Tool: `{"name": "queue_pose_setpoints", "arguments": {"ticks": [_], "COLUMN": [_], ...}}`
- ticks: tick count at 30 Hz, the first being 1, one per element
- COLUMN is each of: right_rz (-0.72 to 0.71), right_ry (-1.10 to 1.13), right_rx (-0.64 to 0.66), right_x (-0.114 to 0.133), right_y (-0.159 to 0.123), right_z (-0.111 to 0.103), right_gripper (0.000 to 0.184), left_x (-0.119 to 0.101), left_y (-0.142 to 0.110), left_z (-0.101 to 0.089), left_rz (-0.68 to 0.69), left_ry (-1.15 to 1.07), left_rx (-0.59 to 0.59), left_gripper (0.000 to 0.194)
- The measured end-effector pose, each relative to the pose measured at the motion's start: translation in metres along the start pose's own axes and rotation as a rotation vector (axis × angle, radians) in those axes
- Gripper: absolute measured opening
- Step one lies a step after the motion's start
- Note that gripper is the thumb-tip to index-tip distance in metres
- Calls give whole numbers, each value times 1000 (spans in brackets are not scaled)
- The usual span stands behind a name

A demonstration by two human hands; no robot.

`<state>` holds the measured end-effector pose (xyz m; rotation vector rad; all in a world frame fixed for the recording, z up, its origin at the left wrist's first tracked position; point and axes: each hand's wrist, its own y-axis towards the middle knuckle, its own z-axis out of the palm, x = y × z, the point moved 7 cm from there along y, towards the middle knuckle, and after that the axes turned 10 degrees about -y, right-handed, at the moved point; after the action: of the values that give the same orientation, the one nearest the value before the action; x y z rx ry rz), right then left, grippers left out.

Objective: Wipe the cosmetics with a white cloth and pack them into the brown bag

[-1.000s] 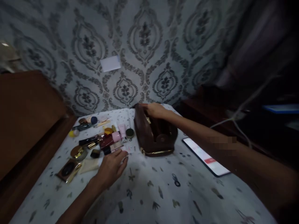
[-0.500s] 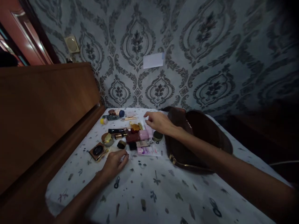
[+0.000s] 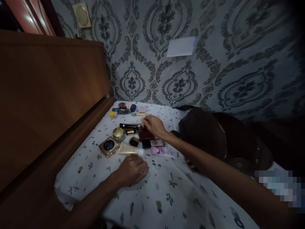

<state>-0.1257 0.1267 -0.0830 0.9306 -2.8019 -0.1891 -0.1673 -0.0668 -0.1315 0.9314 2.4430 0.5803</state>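
Note:
Several cosmetics lie scattered on a white patterned bedsheet (image 3: pixel 166 197): a square compact (image 3: pixel 108 146), a gold jar (image 3: pixel 118 133), a cream tube (image 3: pixel 128 149), a black tube (image 3: pixel 128 126), a pink sachet (image 3: pixel 162 151). My right hand (image 3: pixel 153 126) reaches over the pile, fingers curled down onto a dark red item (image 3: pixel 145 136); what it grips is hidden. My left hand (image 3: pixel 133 169) rests on the sheet just in front of the cream tube, fingers curled. A dark brown bag (image 3: pixel 214 136) lies open to the right of the pile.
A tall wooden headboard (image 3: pixel 47 89) runs along the left edge of the bed. Patterned wallpaper with a white note (image 3: pixel 181 46) stands behind. More small bottles and a brush (image 3: pixel 126 109) lie near the wall. The right side is dark.
My right hand has left the bag and come down onto the cosmetics pile. My left hand has slid a little nearer to me. The view has swung left and closer.

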Motion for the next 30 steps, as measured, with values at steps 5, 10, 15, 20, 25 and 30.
{"name": "queue_pose_setpoints", "arguments": {"ticks": [5,10,15,20,25,30], "right_rz": [-565,-696,-661,-618,-393,-171], "right_ry": [21,-146,-210,-128,337,970], "right_rx": [-56,169,223,156,-163,-154], "right_x": [97,149,154,144,92,34], "right_y": [-12,-5,5,2,-18,-68], "right_z": [0,35,38,25,-4,7], "right_gripper": [33,45,40,33,45,52], "left_x": [-1,-2,2,18,30,56], "left_y": [-1,-3,-7,-12,-25,-54], "left_z": [1,-3,-9,-23,-50,-65], "left_rz": [-1,6,3,-167,-369,-714], "left_ry": [14,15,-84,-434,-479,-684], "left_rx": [2,-51,-129,-302,-541,-993], "left_gripper": [21,22,28,31,30,15]}}
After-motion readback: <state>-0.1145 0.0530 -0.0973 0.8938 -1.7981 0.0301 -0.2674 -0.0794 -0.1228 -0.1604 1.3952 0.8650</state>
